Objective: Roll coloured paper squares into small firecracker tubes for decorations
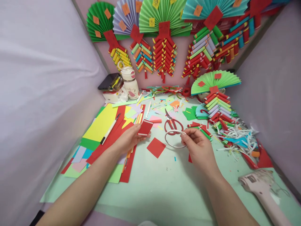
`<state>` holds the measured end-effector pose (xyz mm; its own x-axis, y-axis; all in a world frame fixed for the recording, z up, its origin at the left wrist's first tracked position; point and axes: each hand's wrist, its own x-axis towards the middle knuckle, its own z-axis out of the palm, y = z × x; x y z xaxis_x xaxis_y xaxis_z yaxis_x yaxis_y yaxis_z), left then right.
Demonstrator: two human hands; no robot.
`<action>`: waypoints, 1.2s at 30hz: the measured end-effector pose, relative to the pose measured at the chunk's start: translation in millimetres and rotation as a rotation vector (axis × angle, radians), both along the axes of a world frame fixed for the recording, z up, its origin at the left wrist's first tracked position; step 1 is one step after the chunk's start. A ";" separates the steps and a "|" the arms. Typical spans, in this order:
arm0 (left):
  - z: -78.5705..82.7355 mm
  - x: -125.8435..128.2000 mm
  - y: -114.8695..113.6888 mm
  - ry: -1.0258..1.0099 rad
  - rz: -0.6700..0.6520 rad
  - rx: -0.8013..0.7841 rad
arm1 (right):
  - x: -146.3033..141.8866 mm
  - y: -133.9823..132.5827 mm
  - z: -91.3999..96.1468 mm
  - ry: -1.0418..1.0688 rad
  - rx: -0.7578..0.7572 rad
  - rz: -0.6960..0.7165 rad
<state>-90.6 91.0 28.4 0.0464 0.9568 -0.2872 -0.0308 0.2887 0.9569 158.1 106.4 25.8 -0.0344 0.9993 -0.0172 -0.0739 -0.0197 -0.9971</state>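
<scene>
My left hand [128,138] is closed on a small red paper rectangle [145,127], held just above the table. My right hand [198,146] pinches a white ring of tape [175,138] at its right side. Between the hands a red paper square [156,147] lies flat on the pale green mat [164,185]. Red-handled scissors [172,123] lie just beyond the tape ring.
Coloured paper sheets [103,131] with a pen [110,129] lie at left. Rolled paper firecrackers and a green fan [215,82] pile up at right, with paper scraps [237,138]. A glue gun [263,191] rests at lower right. A cup [130,82] stands at the back; paper fans hang on the wall.
</scene>
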 end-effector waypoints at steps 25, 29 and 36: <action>-18.3 73.9 -106.8 1.283 -0.656 0.565 | 2.4 1.5 -2.8 0.008 0.068 -0.010; -13.8 83.4 -110.6 1.224 -0.573 0.592 | 1.0 1.9 -6.6 0.032 0.062 0.017; 21.6 49.8 -62.9 0.825 0.024 0.612 | -5.4 -7.0 -3.1 0.021 0.025 0.222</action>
<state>-40.8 28.1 50.0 0.0346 0.9480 0.3163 0.7037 -0.2478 0.6659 152.8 99.3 22.7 -0.2537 0.9672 0.0100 -0.0910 -0.0135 -0.9958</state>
